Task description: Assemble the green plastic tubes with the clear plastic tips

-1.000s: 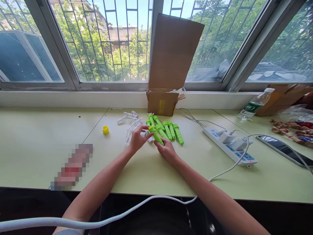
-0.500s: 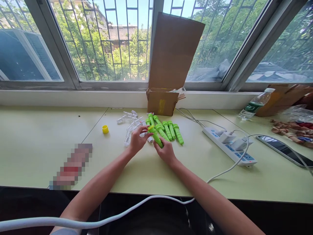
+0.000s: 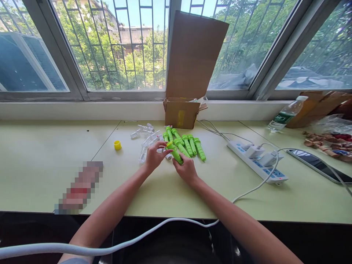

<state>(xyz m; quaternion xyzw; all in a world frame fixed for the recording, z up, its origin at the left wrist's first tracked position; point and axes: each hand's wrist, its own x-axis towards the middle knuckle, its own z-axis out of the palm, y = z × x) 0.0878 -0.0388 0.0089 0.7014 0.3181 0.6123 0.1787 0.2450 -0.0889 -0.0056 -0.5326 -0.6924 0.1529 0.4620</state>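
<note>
A green ribbed plastic tube point(image 3: 176, 155) with a yellow cap point(image 3: 169, 145) on its upper end is held tilted over the table. My right hand point(image 3: 187, 168) is closed round its lower end. Thumb and fingers of my left hand point(image 3: 154, 156) pinch the yellow cap at the top. Just beyond my hands lie several similar green tubes point(image 3: 200, 149). Clear plastic tubes with white ends point(image 3: 148, 141) are heaped behind my left hand, which partly hides them. A loose yellow cap point(image 3: 117, 145) sits to the left.
Against the window sill stands an open cardboard box point(image 3: 181, 114). A power strip point(image 3: 257, 163) with plugs and cables, a phone point(image 3: 316, 165) and a water bottle point(image 3: 287, 114) are on the right. A white cable point(image 3: 137, 238) crosses in front of the table edge. A blurred item point(image 3: 81, 187) lies left.
The view has shifted very slightly. Both hands keep the same hold on the green tube and its yellow cap, with hardly any visible movement.
</note>
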